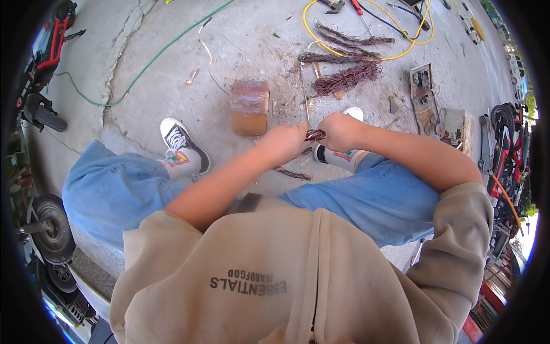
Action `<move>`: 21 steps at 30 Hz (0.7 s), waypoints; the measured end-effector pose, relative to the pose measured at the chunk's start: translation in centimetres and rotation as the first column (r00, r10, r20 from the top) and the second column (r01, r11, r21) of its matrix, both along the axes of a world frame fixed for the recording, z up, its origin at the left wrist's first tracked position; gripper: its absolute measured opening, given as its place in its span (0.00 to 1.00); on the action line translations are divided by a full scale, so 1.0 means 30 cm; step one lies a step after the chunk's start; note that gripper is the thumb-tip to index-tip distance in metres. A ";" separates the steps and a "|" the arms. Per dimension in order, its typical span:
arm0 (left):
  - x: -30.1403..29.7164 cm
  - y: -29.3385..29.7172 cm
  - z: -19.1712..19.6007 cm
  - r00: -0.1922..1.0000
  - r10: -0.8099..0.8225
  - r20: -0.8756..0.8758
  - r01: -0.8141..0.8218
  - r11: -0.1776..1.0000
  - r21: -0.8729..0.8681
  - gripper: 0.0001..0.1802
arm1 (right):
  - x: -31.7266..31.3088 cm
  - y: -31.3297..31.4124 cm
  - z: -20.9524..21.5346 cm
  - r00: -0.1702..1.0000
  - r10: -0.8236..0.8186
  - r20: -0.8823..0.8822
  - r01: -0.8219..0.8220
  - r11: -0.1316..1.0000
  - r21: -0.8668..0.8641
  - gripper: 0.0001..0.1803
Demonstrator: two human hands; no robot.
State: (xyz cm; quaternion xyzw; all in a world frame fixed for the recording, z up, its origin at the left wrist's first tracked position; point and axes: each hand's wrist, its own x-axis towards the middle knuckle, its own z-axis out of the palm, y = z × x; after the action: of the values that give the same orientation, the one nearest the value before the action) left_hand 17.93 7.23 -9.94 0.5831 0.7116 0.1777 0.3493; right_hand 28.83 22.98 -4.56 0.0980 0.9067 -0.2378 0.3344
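Note:
A short bundle of copper-brown wire [315, 135] spans the gap between my two fists, in front of my body. My left hand [285, 143] is closed round its left end. Round the right end, my right hand [342, 132] is closed too, its fingertips hidden from view. A thin straight rod [305, 94] rises from beside my left hand; whether that hand touches it, I cannot tell. Just left of my hands a brown block [250, 117] with a shiny, streaked top sits on the concrete. A dark wire piece [293, 173] lies below my left hand.
Beyond my hands lie reddish-brown wire bundles [348, 79], a yellow hose [307, 24] and a red-handled screwdriver [357, 7]. A green hose [166, 49] crosses the far left floor. A worn metal plate [423, 94] lies right; a wheel [52, 228] stands at left.

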 end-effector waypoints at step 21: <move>-0.511 -0.246 -0.516 0.195 0.836 0.513 -0.658 0.499 -0.564 0.21 | -0.188 0.030 -0.611 0.929 -0.321 -0.186 0.240 0.903 -0.357 0.24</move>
State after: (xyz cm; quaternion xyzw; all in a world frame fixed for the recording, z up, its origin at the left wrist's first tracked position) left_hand 2.60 -0.14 -25.43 -0.0116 0.7070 0.4648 0.5328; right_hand 23.18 23.87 -22.88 0.1419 0.8642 -0.4413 0.1958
